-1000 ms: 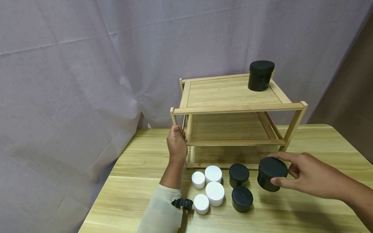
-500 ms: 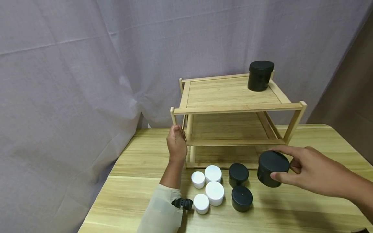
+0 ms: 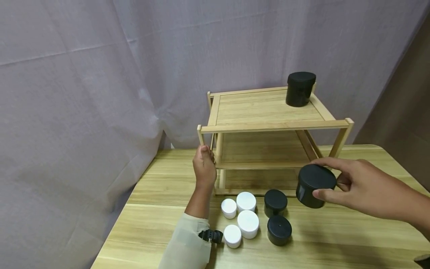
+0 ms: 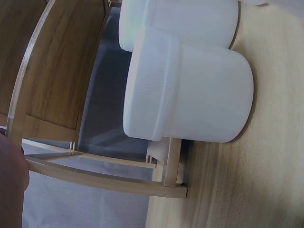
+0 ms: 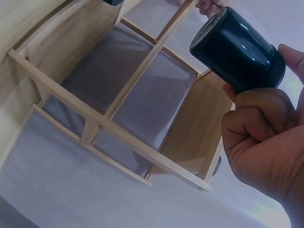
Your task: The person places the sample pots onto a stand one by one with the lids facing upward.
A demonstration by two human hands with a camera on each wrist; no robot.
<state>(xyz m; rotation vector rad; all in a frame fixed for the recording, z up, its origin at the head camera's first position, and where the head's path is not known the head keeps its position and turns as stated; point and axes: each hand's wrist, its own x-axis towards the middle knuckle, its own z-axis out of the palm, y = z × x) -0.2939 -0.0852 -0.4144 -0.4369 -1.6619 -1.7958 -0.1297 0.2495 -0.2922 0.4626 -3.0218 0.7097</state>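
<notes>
My right hand [image 3: 361, 186] pinches a black lidded jar [image 3: 314, 186] between thumb and fingers, held up in front of the rack's right side. In the right wrist view that jar [image 5: 237, 50] is tilted, its base facing up and left. My left hand [image 3: 205, 166] grips the front left post of a three-tier wooden rack [image 3: 262, 110]. On the right of its top shelf stands another black jar [image 3: 300, 91]. Two black jars [image 3: 279, 230] and several white jars [image 3: 248, 223] stand on the table before the rack. Two white jars [image 4: 204, 90] loom close in the left wrist view.
The light wood table [image 3: 144, 228] carries the rack and jars. A grey curtain [image 3: 100, 93] hangs behind and along the left. The middle shelf [image 3: 262, 147] lies under the top one, with a bottom shelf [image 3: 258, 179] below it. A dark object [image 3: 422, 260] shows at the lower right corner.
My right hand has lifted the held black jar upward, closer to the rack's right front post. My left hand stays on its post, and the standing jars keep their places.
</notes>
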